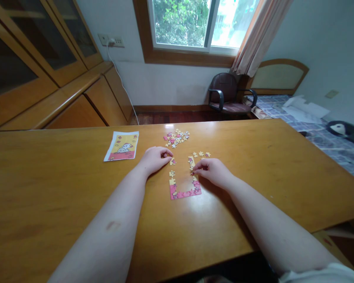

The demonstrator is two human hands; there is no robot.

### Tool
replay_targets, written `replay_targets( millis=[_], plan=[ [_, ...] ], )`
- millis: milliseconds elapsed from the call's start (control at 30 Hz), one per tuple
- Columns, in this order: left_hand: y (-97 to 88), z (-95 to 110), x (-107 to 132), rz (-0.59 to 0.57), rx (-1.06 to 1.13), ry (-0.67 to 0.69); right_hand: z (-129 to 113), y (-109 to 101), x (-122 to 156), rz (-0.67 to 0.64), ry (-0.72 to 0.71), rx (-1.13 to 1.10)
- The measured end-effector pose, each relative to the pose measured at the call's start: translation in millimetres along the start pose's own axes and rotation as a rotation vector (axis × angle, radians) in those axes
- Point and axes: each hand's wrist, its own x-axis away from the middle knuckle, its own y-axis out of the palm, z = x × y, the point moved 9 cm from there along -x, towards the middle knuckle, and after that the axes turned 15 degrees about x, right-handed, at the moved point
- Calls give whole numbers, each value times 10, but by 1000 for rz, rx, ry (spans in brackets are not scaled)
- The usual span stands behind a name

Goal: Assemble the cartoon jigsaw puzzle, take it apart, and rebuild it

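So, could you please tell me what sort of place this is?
Probably a room in a home, maybe a bedroom: a bed with a checked cover, wooden glass-fronted cabinets, and a padded armchair by the window.

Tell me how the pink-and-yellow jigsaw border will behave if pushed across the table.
The jigsaw border is small flat interlocked pieces, so probably light and apt to part at the joints. Its open U shape likely adds little stiffness. The glossy wooden table may let it slide.

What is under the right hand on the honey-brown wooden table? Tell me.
The right hand holds its fingertips over the yellow side of a pink-and-yellow jigsaw border. Whatever lies directly beneath the palm is covered and cannot be seen.
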Motion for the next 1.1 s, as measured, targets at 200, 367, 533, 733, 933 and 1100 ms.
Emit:
replay_targets(
  millis=[200, 367, 533, 733, 933, 1100],
  plan=[
    [8, 3, 0, -4, 5, -2, -54, 13, 0, -4, -40, 38],
    [8, 2, -1, -3, 8, -7, -85, 10, -10, 11, -91, 79],
    [7, 5, 0, -7, 9, -12, -103, 28, -16, 18, -123, 94],
    [4, 29, 2, -10, 5, -15, -133, -145, 34, 96, -168, 198],
    [-1, 30, 6, -7, -4, -14, -188, -156, 136, -66, -278, 311],
    [-4, 37, 7, -5, -2, -22, -276, -93, 192, -168, -330, 371]
  ],
)
